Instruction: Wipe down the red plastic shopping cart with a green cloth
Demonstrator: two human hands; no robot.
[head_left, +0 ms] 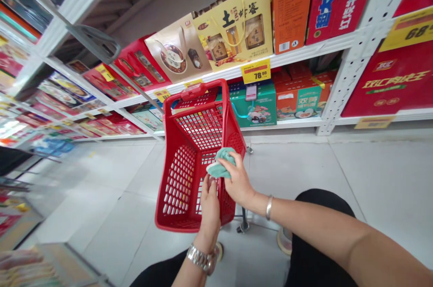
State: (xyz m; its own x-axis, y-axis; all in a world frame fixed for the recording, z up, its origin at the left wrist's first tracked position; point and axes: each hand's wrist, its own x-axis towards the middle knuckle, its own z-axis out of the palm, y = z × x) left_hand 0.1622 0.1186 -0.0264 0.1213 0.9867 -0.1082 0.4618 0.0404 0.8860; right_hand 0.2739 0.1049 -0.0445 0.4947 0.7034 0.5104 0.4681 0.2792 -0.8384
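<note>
The green cloth [221, 165] was located in the right hand [240, 183], bunched between thumb and fingers above the rim of the red basket [228, 120]. The left hand [210, 201] was not grasping: its fingers extended, slightly bent, just below the cloth. Contact between these fingertips and the cloth or the basket could not be determined.

Handling, cloth: it appeared light, soft and limp, with no fragile parts. The recommended hold was the bunched middle, pressed flat under the fingers; a loose edge was likely to fold or slip.

Handling, basket: the perforated walls appeared to be stiff plastic, probably smooth. It stood beneath both hands and, being mounted on casters [242, 227], was likely to roll under side pressure. The thick upper rim, close to the left hand, offered a firm steadying point. The grey pull handle [103, 55] lay well apart, ahead and to the left of the hands.

Surroundings: a white shelf [304, 52] carrying a yellow honey box [233, 16] stood ahead of the hands; pale floor tiles [277, 165] lay below.
</note>
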